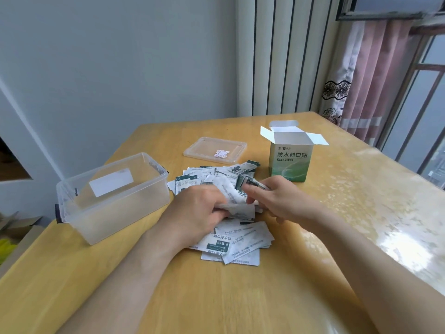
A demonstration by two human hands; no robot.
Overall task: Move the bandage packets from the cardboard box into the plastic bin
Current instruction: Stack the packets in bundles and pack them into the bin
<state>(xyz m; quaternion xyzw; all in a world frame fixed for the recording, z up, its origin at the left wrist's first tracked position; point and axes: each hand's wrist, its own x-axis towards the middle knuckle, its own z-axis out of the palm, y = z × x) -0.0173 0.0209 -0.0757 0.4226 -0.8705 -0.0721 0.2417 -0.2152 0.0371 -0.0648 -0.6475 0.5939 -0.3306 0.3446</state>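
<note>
My left hand (199, 213) and right hand (277, 198) curl fingers round bandage packets (243, 239) heaped on the desk (240, 297); plastic bin (125, 213) sits leftward, nearer the left hand.

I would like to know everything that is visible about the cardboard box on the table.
The cardboard box is a small carton, green and pale in front, with white Chinese print. It stands upright on the wooden table, top flaps open and white inside; its contents are hidden. It is right of the loose bandage packets and just beyond the right hand; contact is unclear.
</note>
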